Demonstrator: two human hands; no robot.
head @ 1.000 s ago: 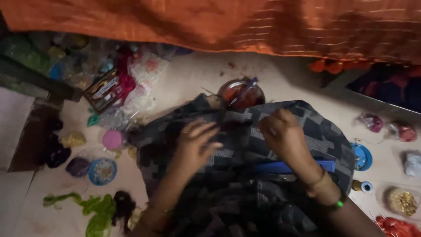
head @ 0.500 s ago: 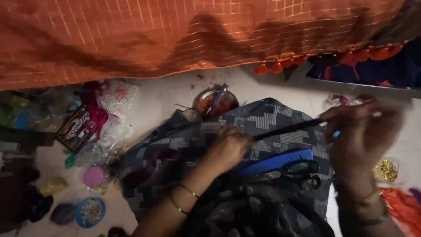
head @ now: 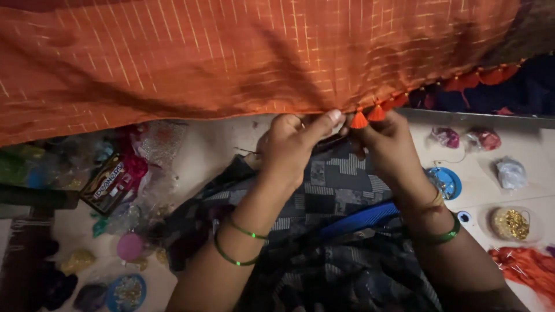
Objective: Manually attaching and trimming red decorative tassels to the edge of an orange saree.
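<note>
Both hands (head: 341, 141) pinch orange cloth's (head: 231, 58) hem, hiding a bowl.

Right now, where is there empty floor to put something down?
One bare patch of floor lies between the orange cloth and the dark patterned cloth. A smaller one sits right of the blue lid, before the gold bead dish. The left side, around the pink lid, is crowded.

dark printed packet (head: 108, 182), floor left
</note>
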